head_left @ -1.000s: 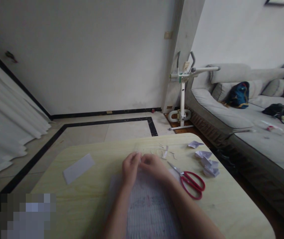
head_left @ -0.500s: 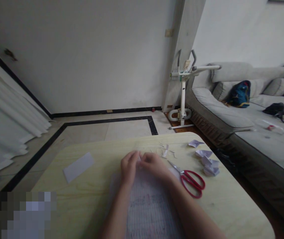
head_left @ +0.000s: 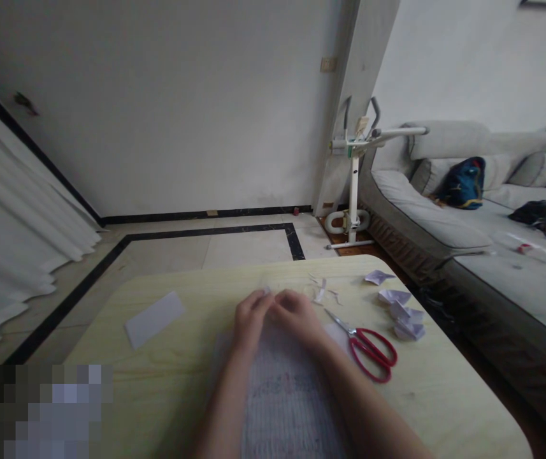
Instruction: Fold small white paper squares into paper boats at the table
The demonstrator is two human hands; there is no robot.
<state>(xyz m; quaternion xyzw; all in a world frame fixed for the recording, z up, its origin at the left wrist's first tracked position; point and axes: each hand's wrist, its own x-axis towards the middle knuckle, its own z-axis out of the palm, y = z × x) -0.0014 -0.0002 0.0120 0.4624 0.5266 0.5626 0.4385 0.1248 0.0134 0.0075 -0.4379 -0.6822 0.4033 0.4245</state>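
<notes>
My left hand [head_left: 250,317] and my right hand [head_left: 297,314] meet over the middle of the table, fingers closed and fingertips together. Between them is a small piece of paper [head_left: 267,290]; only a pale bit shows above the fingers, the rest is hidden. Beneath my wrists lies a large written sheet [head_left: 287,401] with ruled lines. Red-handled scissors [head_left: 372,350] rest to the right of my right hand, blades pointing up and left. Beyond it are thin paper scraps [head_left: 321,291]. Several folded paper shapes [head_left: 406,312] sit near the table's right edge.
A pale paper rectangle [head_left: 155,319] lies on the left of the wooden table [head_left: 158,395]. Past the right edge stands a grey sofa [head_left: 445,229] with a blue backpack [head_left: 466,183] and part of a person. White exercise equipment [head_left: 353,182] stands by the wall.
My fingertips have shifted slightly and drawn closer together around the paper, so less of it shows between them. The whole view has moved a little; the other things lie as before.
</notes>
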